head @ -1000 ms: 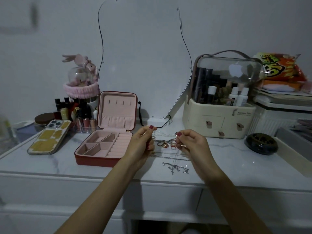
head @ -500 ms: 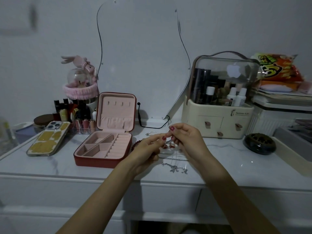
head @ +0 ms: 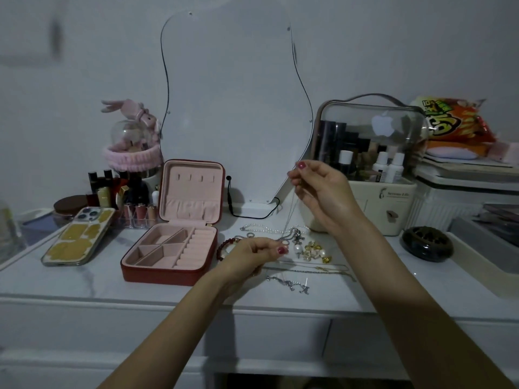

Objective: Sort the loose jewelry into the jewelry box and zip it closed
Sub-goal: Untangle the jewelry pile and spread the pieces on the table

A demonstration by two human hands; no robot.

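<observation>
On the white vanity top (head: 84, 282), my raised right hand (head: 323, 192) pinches a thin chain (head: 289, 217); my left hand (head: 252, 254) pinches its lower end beside the open jewelry box (head: 168, 251).

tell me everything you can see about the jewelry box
The red square jewelry box lies open on the white marble-look tabletop, between the phone in a gold-patched case and the loose jewelry pile. Its outside looks like textured red leatherette, its lining like pale pink velvet. The lid stands upright at the back, showing four small hooks above a gathered pocket. The base has angled compartments on the left and a column of ring rolls on the right, with nothing visible in them. Neither hand touches it.
</observation>
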